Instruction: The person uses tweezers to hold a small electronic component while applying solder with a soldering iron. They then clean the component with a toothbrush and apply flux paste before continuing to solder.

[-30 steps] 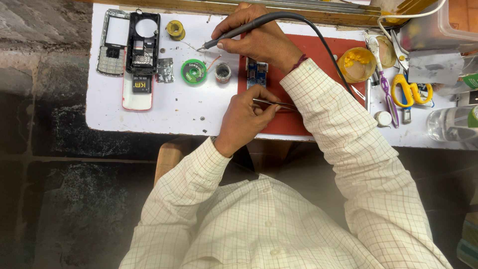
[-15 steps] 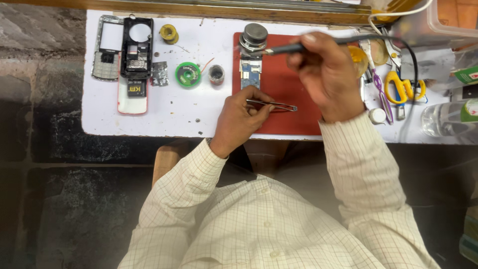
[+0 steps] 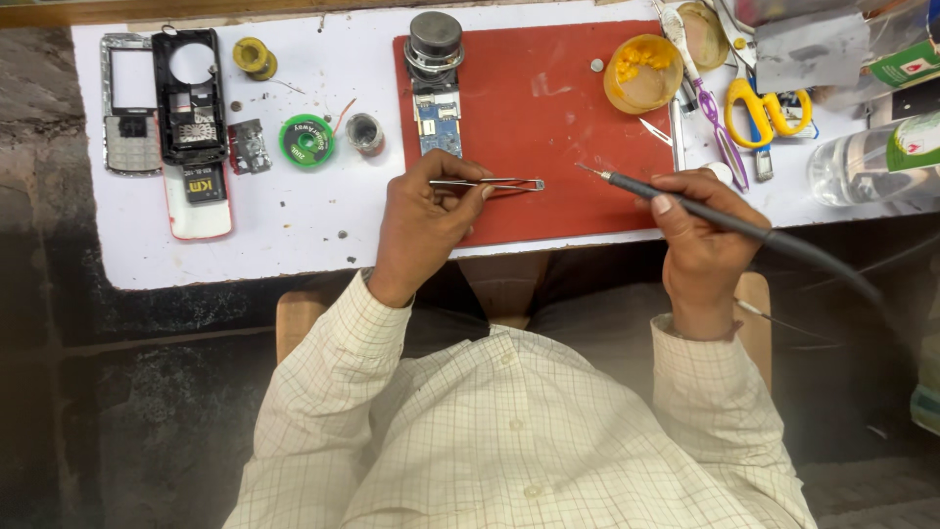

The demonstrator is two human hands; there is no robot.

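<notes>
tweezers: shiny metal (thin) | mat: matt red rubber

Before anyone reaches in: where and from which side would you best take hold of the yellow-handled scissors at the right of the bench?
Grip the yellow-handled scissors by their two finger loops, probably coming from above. The loops lie flat and uncovered on the white benchtop, while tools crowd the left side and a clear bottle lies close by.
</notes>
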